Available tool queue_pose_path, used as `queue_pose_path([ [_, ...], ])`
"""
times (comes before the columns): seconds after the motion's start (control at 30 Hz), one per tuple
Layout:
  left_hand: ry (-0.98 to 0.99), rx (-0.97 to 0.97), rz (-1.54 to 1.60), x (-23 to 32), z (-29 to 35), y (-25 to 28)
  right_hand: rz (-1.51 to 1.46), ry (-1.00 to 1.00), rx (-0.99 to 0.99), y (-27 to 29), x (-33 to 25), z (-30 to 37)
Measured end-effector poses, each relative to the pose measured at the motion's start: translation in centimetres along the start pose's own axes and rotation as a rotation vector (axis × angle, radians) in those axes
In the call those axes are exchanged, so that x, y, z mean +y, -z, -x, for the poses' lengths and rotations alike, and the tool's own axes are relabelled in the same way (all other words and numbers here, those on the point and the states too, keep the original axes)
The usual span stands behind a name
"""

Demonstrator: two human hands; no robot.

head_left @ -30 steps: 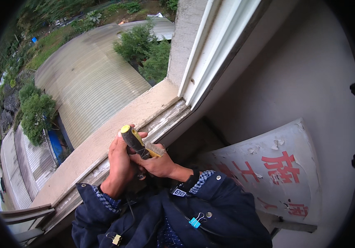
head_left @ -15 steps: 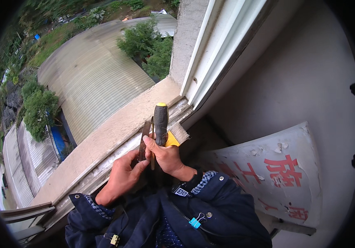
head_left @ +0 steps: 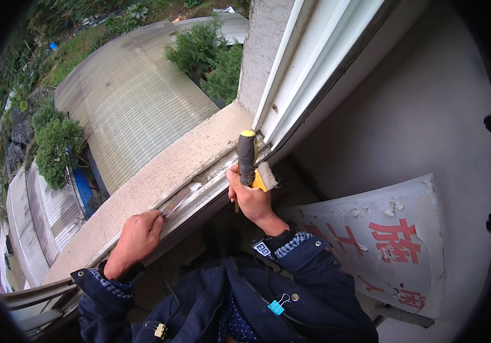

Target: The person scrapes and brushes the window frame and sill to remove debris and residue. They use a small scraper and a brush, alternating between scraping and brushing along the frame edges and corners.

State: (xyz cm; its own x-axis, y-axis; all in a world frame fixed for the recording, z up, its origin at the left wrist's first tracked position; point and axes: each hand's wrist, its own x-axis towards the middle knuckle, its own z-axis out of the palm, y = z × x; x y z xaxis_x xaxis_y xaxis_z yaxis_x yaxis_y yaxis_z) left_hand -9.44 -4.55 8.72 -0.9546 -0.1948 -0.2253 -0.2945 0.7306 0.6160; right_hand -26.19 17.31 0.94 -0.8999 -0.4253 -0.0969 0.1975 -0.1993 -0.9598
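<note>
My left hand point(head_left: 137, 237) is closed at the window's lower track point(head_left: 211, 171), its fingers pinching one end of a thin flat metal blade point(head_left: 180, 200). That blade lies low along the dirty groove, pointing toward the frame corner; its exact kind is unclear. Farther right, my right hand point(head_left: 251, 200) is wrapped round a screwdriver point(head_left: 247, 153) with a black and yellow handle, standing handle up. The same hand grips a yellow brush point(head_left: 266, 178) whose pale bristles stick out to the right. A thin brownish strip shows below its fingers, partly hidden.
A white upright window frame point(head_left: 308, 74) rises from the track's far end. Beyond the rough outer ledge point(head_left: 142, 197) is a drop to a corrugated roof point(head_left: 137, 108) and trees. A peeling board with red markings point(head_left: 394, 246) leans at the right.
My hands have parted. The left has moved down and left along the track with the blade; the right has shifted slightly right and up with the screwdriver and brush.
</note>
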Motion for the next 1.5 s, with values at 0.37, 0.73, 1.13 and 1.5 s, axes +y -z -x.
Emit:
queue_pose_path([
  [0.37, 0.074, -0.074, -0.2, 0.2, -2.4, -0.4, 0.073, 0.031, 0.037, -0.4, 0.1, -0.7],
  [0.73, -0.062, -0.058, -0.348, 1.1, -4.9, -1.4, 0.134, 0.054, 0.018, -0.5, 0.1, -0.8],
  [1.13, -0.13, -0.11, -0.44, 2.9, -7.6, -2.0, 0.172, 0.072, 0.014, -0.1, -0.8, -0.9],
  [1.5, -0.233, -0.111, -0.456, 3.7, -9.8, -2.7, 0.196, 0.109, 0.083, 1.8, -2.4, 0.5],
])
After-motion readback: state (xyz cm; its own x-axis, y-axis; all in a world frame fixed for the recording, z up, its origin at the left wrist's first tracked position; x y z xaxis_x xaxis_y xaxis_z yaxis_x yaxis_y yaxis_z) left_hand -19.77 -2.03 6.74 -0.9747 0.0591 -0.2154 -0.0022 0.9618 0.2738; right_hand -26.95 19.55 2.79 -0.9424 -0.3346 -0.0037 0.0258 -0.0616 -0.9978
